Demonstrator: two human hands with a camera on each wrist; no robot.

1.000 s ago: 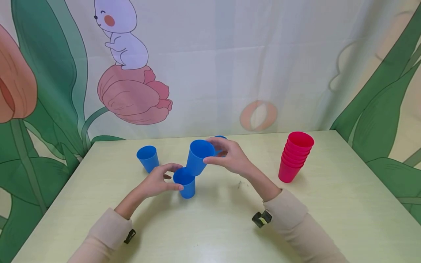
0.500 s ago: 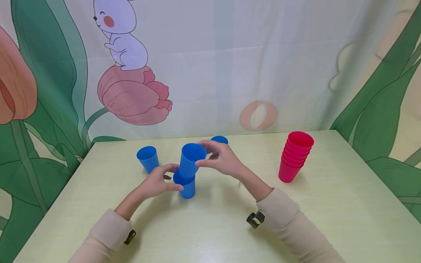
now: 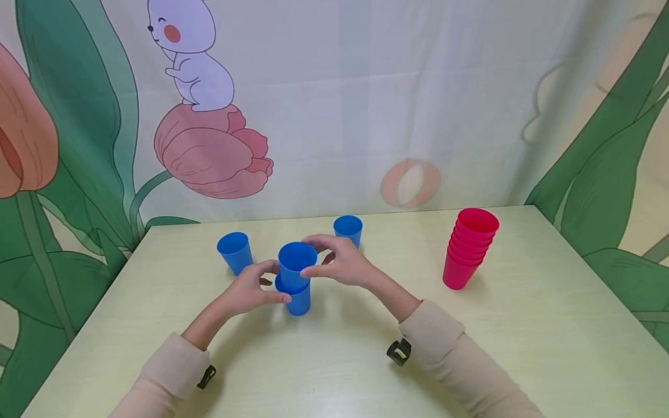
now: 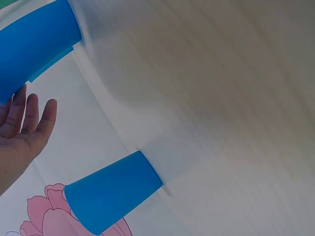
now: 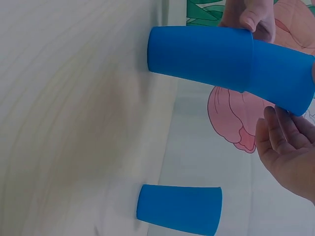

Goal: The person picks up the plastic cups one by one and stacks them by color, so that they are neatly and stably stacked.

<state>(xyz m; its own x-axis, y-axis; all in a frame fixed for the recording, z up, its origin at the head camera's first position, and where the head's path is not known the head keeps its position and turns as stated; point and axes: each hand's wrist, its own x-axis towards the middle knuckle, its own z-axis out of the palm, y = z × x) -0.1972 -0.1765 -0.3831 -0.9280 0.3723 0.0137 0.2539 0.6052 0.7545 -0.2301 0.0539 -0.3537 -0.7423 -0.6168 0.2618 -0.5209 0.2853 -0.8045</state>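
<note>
In the head view, my left hand (image 3: 250, 292) steadies the lower blue cup (image 3: 299, 303) near its rim, thumb in front and fingers behind. The right hand (image 3: 342, 262) pinches an upper blue cup (image 3: 294, 270) by its right side. That cup's base sits inside the lower one; the right wrist view shows the lower cup (image 5: 197, 53) upright on the table and the upper cup (image 5: 281, 73) slightly tilted and partly inserted. Fingers of the left hand (image 4: 27, 130) touch the blue cup (image 4: 37, 39) in the left wrist view.
A blue cup (image 3: 235, 253) stands at the left, another blue cup (image 3: 349, 230) behind the right hand. Several nested red cups (image 3: 467, 252) form a stack at the right. The pale table (image 3: 334, 366) ends at a printed curtain (image 3: 324, 116).
The right hand has moved left and down, bringing its blue cup from beside the lower cup's rim to partly inside it. The left hand has stayed in place.
</note>
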